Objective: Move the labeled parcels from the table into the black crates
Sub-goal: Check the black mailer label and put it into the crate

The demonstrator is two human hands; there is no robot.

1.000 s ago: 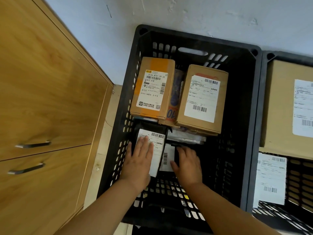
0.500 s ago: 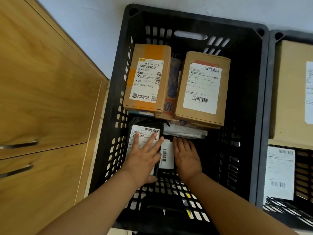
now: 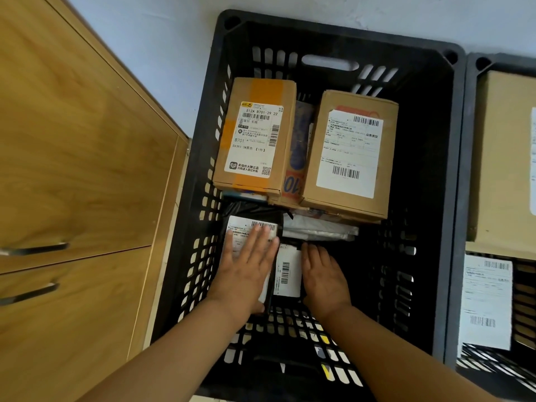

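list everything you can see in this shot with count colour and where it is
black crate: 1 in full view, black, centre, against the wall
second crate: 1, dark, partly in view at the right edge
cardboard boxes: 2 in the centre crate, brown with white labels, side by side at the far end; the other is to the right
large box: 1, brown, in the right crate
black bag parcel: 1, black with white label, near left of the centre crate
small labelled parcel: 1, white label, between the hands
white label sheet: 1, white, right crate
wooden cabinet: 1, light brown, left
left hand: flat on the black bag parcel
right hand: beside the small labelled parcel
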